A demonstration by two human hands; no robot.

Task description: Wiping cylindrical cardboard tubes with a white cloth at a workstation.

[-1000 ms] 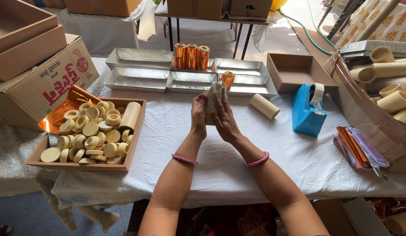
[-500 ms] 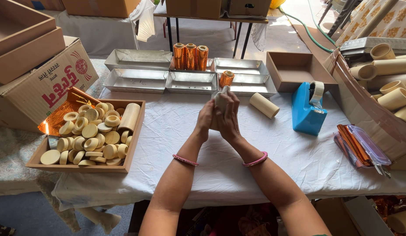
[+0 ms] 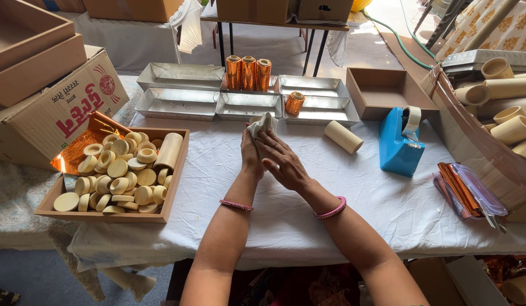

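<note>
My left hand (image 3: 250, 157) and my right hand (image 3: 284, 162) meet over the middle of the white-clothed table (image 3: 217, 170). Between them they hold a crumpled white cloth (image 3: 262, 123), which sticks out above the fingers. The right hand's fingers lie across the cloth and the left hand. Just beyond the hands a copper-foil-wrapped tube (image 3: 294, 103) stands upright at the edge of a silver tray (image 3: 317, 107), apart from both hands. A bare cream tube (image 3: 343, 136) lies on the table to the right of my hands.
A wooden tray (image 3: 175, 175) of cream round caps and one tube is at left. Several silver trays (image 3: 178, 102) and three copper tubes (image 3: 249, 72) are behind. A blue tape dispenser (image 3: 400, 141), an open brown box (image 3: 382, 90), foil sheets (image 3: 461, 190) and a bin of cream tubes (image 3: 509, 113) are at right.
The hands have come down and toward me. The copper tube stays standing by the silver tray, and the white cloth is bunched between the hands.
</note>
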